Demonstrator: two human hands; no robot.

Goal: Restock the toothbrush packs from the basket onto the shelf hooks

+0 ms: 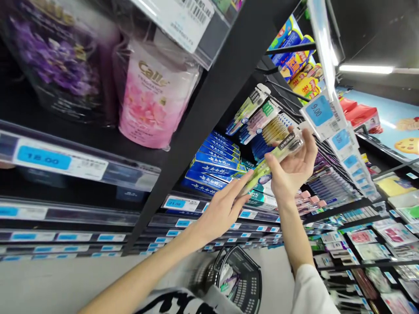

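Observation:
Between my two hands a packaged toothbrush in a clear and green-yellow pack is held at a slant, in front of a shelf. My left hand pinches the lower end with thumb and fingers. Around the upper end, near the dark label, my right hand is closed, its thumb on the pack's near side. Behind them hang more toothbrush packs on hooks, green, pink and yellow. Blue toothpaste boxes are stacked just left of the pack.
A black shelf post stands left of my hands, beside pink and purple pouches. Price tags on hooks jut out at right. A black basket with some items is below me. Packaged goods fill the right-hand shelves.

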